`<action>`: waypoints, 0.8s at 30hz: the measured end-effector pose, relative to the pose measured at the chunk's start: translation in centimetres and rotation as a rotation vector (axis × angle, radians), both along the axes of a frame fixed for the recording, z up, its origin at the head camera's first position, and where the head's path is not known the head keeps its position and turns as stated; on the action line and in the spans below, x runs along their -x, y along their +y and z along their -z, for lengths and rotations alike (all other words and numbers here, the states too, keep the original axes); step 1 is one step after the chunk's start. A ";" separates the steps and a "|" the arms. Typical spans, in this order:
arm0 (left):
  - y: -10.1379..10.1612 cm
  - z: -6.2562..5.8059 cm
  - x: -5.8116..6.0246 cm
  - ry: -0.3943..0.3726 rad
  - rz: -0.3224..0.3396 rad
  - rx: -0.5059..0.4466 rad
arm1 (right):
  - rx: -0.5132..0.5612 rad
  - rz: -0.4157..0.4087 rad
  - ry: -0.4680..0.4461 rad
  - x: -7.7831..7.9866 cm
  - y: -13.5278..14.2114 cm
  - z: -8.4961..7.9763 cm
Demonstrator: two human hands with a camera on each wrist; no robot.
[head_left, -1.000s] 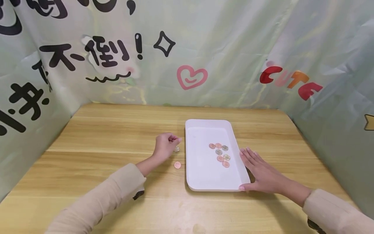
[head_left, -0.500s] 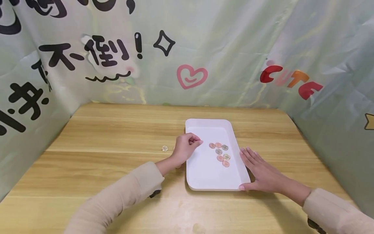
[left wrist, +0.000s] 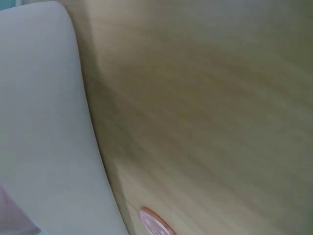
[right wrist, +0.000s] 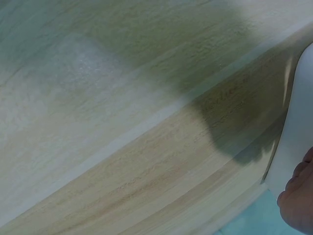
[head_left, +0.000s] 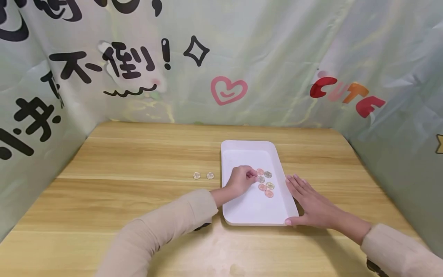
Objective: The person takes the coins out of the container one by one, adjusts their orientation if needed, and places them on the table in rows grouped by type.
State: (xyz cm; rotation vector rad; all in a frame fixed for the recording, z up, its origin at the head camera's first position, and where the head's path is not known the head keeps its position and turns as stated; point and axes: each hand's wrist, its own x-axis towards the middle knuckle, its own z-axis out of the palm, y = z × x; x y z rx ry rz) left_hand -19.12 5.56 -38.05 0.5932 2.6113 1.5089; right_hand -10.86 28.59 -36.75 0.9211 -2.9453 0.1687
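Observation:
A white tray (head_left: 238,207) lies on the table with several copper, silver and gold-coloured coins (head_left: 270,186) grouped right of its middle. My left hand (head_left: 239,181) reaches over the tray's left wall, thumb and fingertips pinched together at the coins' left side. The coin in its grip is largely hidden by the fingers. My right hand (head_left: 313,206) rests against the tray's right side, fingers straight along the wall and thumb at the near corner. In the right wrist view its curved fingers (right wrist: 299,200) show beside the tray wall.
Two pale coins (head_left: 196,175) lie on the wooden table (head_left: 138,154) left of the tray. A copper coin (left wrist: 155,224) sits beside the tray's edge in the left wrist view, hidden behind my forearm from above. A printed curtain (head_left: 270,57) encloses the table's back and sides.
My left hand has moved right from the table, across the tray's left wall, to the coins inside. Its fingers now cover the leftmost copper coin. The right hand stays on the tray.

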 end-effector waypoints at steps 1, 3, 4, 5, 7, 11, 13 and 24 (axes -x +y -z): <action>0.3 0.1 0.0 -0.001 0.012 0.025 | -0.003 -0.005 0.009 0.0 0.1 0.0; 0.7 0.2 -0.1 -0.009 0.033 0.079 | -0.005 -0.002 0.014 0.0 0.1 0.0; 0.9 0.3 -0.1 -0.008 0.040 0.109 | -0.006 0.001 0.015 0.0 0.1 0.1; 1.1 0.4 -0.1 0.001 0.047 0.146 | -0.006 0.003 0.015 0.0 0.1 0.1; 1.4 0.4 -0.2 -0.004 0.053 0.209 | -0.010 0.006 0.011 0.1 0.1 0.1; 2.0 0.4 -0.4 0.005 0.033 0.324 | -0.009 0.009 0.008 0.2 0.1 0.2; 2.2 0.3 -0.5 -0.004 0.017 0.360 | -0.007 0.009 0.008 0.2 0.1 0.2; 2.6 0.0 -0.5 -0.035 -0.003 0.439 | 0.003 -0.013 0.040 0.1 0.2 0.2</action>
